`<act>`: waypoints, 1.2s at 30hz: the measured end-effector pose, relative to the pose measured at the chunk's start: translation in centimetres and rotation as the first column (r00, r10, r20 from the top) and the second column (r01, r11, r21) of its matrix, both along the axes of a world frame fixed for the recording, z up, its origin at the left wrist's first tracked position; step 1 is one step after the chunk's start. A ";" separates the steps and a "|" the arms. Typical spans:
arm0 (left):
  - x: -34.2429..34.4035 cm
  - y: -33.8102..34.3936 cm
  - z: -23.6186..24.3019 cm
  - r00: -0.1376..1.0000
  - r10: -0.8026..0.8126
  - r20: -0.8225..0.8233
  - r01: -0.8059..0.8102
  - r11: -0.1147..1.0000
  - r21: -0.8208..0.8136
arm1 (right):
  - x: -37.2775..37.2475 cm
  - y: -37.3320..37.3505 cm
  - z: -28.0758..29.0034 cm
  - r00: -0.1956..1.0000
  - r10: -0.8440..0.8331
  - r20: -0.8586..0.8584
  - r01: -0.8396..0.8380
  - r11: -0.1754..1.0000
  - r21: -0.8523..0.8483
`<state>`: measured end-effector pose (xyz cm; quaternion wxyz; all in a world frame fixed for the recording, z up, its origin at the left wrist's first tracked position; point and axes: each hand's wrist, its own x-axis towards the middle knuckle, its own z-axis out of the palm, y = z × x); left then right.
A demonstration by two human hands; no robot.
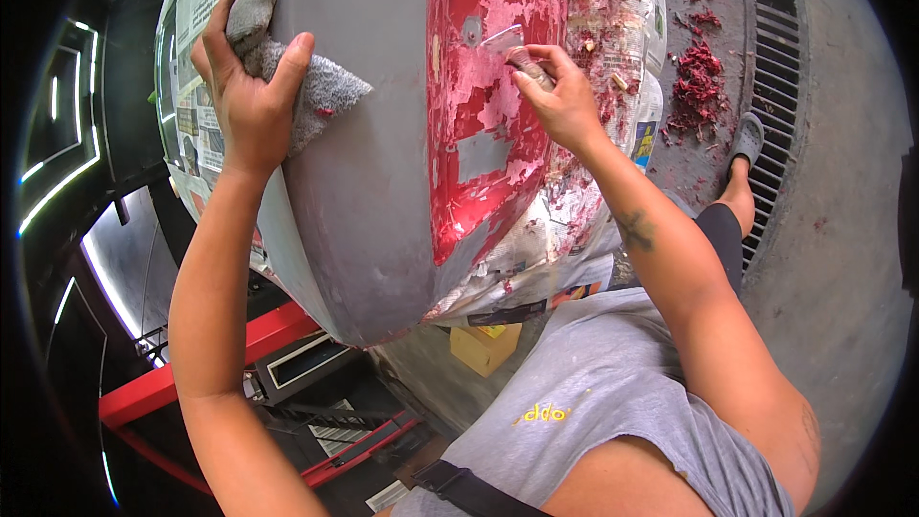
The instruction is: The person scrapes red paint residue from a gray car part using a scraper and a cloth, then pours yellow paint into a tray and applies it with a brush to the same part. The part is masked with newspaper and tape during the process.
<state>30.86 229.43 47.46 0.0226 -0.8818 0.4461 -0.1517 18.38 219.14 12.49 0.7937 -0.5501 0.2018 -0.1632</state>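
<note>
Grey fuzzy fabric cloth [330,96]: bunched on the far left of the smooth grey curved body panel [364,191], a red fleck near its right corner; likely light, soft and floppy, best held as a folded bundle.
Left hand [251,101]: its grip closed on the cloth, thumb to the right, fingers pointing toward the far side.
Small flat scraper with a pale handle [528,68]: right of the cloth, over the patchy red-and-pink painted strip [459,215]; probably light and stiff, its edge perhaps sharp, so the handle looks the safer hold.
Right hand [565,101]: a narrow grip, thumb and fingers pinching that handle.
Printed newspaper masking [613,29]: right of the strip, flecked with red; looks thin and easy to tear.
Crumbled red shavings [699,91]: heaped farther right on the grey floor [842,258], near the slotted dark drain [773,86].
Hard to make out: the scraper's blade blends into the paint, so contact cannot be told; fingers hide part of its handle; the panel's far end is cut off.
</note>
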 end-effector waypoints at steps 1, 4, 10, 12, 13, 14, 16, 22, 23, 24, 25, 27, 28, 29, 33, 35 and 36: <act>-0.2 -0.1 0.0 1.000 0.007 -0.004 -0.007 1.000 -0.002 | 0.4 -0.2 0.0 1.000 -0.007 -0.002 0.007 0.999 -0.033; -0.6 -0.5 -0.1 0.999 0.035 -0.028 -0.036 0.999 -0.025 | 1.1 -0.3 0.0 1.000 -0.002 -0.025 0.000 0.996 -0.093; -0.6 -0.5 0.0 0.999 0.044 -0.008 -0.044 0.999 -0.002 | 2.5 -0.3 -1.5 1.000 0.015 -0.017 -0.016 0.994 -0.105; -0.4 -0.4 -0.1 0.999 0.043 0.004 -0.043 0.999 0.006 | 2.9 -0.1 -2.0 0.998 0.031 0.056 -0.034 0.998 0.045; -0.3 -0.4 -0.1 0.999 0.040 -0.033 -0.041 0.999 -0.022 | 3.1 0.1 -2.2 0.991 0.018 0.130 -0.038 0.987 0.157; -0.3 -0.4 -0.1 0.998 0.035 -0.061 -0.037 0.998 -0.045 | 2.9 0.1 -2.3 0.984 0.007 0.175 -0.057 0.958 0.283; -0.3 -0.3 -0.1 0.995 0.039 -0.094 -0.044 0.998 -0.049 | 2.5 -0.1 -2.4 0.956 -0.067 0.285 -0.152 0.719 0.678; -0.3 -0.4 -0.2 0.997 0.029 -0.067 -0.033 0.997 -0.065 | 1.3 -1.4 -1.1 0.969 -0.104 0.225 -0.024 0.864 0.504; -0.4 -0.4 -0.2 0.997 0.033 -0.064 -0.037 0.997 -0.067 | 1.3 -1.1 -0.5 0.968 -0.133 0.213 0.041 0.921 0.388; -0.4 -0.5 -0.2 0.998 0.038 -0.058 -0.042 0.997 -0.066 | 1.0 -0.9 -0.2 0.982 -0.090 0.163 0.043 0.961 0.275; -0.5 -0.5 -0.2 0.998 0.031 -0.046 -0.034 0.997 -0.063 | 0.4 -0.6 0.1 0.999 0.020 0.040 -0.026 0.985 0.168; -0.5 -0.7 -0.2 0.999 0.019 -0.030 -0.021 0.999 -0.049 | -0.1 0.7 0.7 0.999 0.017 -0.028 -0.013 0.992 0.126; -0.5 -0.8 -0.1 0.999 0.017 -0.030 -0.018 0.999 -0.048 | 0.0 1.4 1.0 1.000 0.001 -0.024 0.004 0.978 0.206; -0.5 -0.9 -0.1 1.000 0.020 -0.023 -0.021 0.999 -0.042 | 0.2 2.2 1.4 1.000 -0.016 -0.020 0.021 0.959 0.284; -0.5 -0.8 0.0 1.000 0.014 0.000 -0.014 1.000 -0.022 | 0.9 4.5 3.0 0.996 0.067 -0.064 -0.028 0.873 0.488; -0.5 -0.6 0.0 1.000 0.003 0.005 -0.003 1.000 -0.022 | 1.0 5.2 4.1 0.998 0.067 -0.016 -0.038 0.727 0.686; -0.4 -0.6 -0.1 1.000 -0.002 0.002 0.002 1.000 -0.030 | 1.1 5.3 4.7 0.999 0.045 -0.009 -0.024 0.677 0.735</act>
